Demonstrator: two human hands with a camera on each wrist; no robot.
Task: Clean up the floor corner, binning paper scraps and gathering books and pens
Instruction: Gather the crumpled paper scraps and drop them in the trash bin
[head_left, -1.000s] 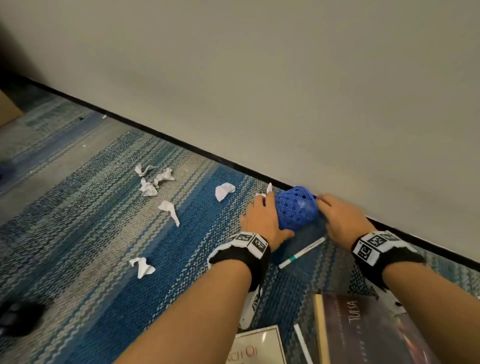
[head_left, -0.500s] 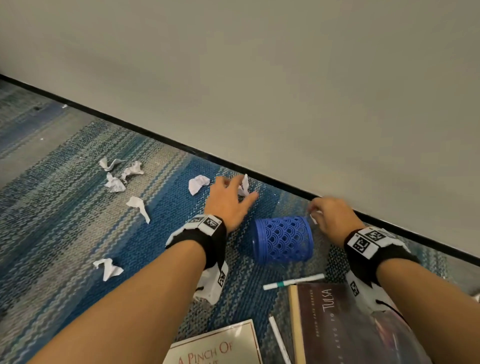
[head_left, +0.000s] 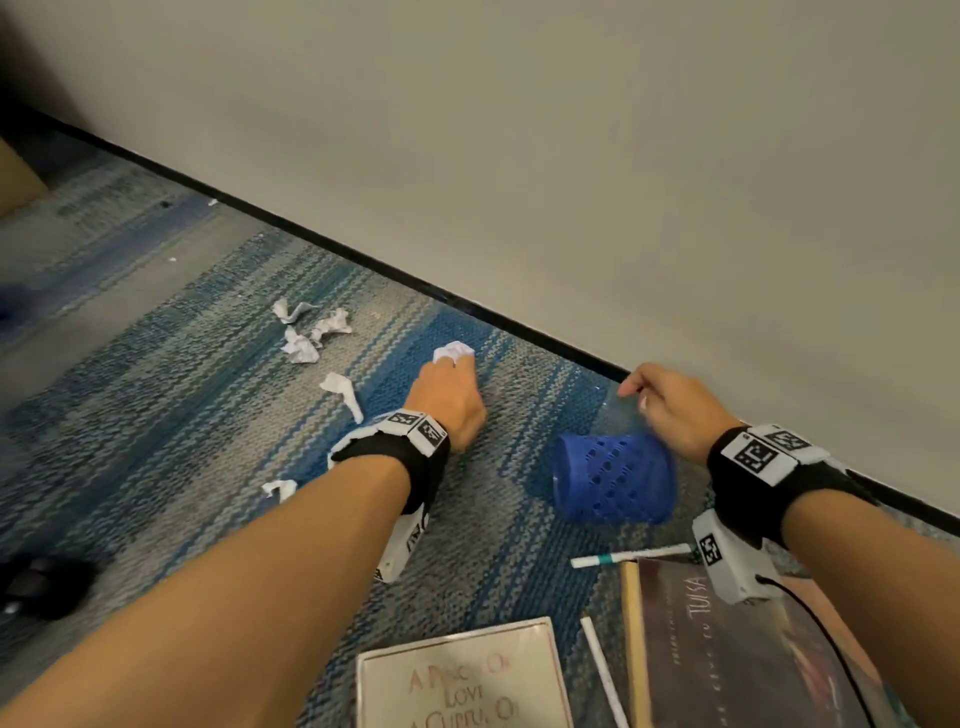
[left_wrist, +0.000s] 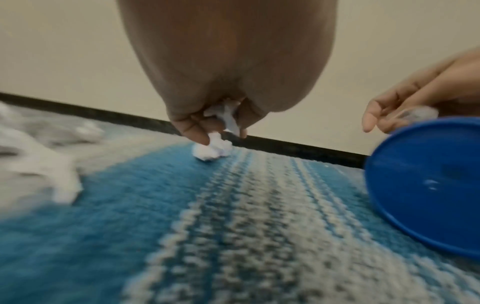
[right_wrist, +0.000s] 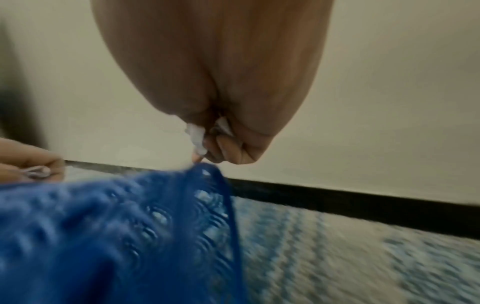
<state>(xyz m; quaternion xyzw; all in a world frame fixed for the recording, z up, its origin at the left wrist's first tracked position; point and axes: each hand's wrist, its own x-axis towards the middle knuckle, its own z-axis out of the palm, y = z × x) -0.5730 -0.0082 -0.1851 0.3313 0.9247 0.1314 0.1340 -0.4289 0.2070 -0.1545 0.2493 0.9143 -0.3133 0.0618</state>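
A blue perforated bin (head_left: 613, 478) lies on its side on the striped carpet, its base showing in the left wrist view (left_wrist: 426, 185). My left hand (head_left: 452, 364) reaches to the left of it. It holds one crumpled paper scrap (left_wrist: 226, 115) in its curled fingers, whose tips touch another scrap (left_wrist: 211, 151) on the carpet. My right hand (head_left: 639, 395) hovers over the bin's open end near the wall and grips a white scrap (right_wrist: 196, 133). Several more scraps (head_left: 301, 345) lie further left.
Two white pens (head_left: 631, 556) (head_left: 602, 670) lie near two books, a pale one (head_left: 462, 675) and a dark one (head_left: 727, 649), at the bottom. The wall with its black baseboard (head_left: 363, 265) runs diagonally behind. A dark object (head_left: 41, 582) sits at the left edge.
Both hands have left the bin, which has come away from the wall and lies on its side. My left hand has moved left, picked up one scrap and reached another.
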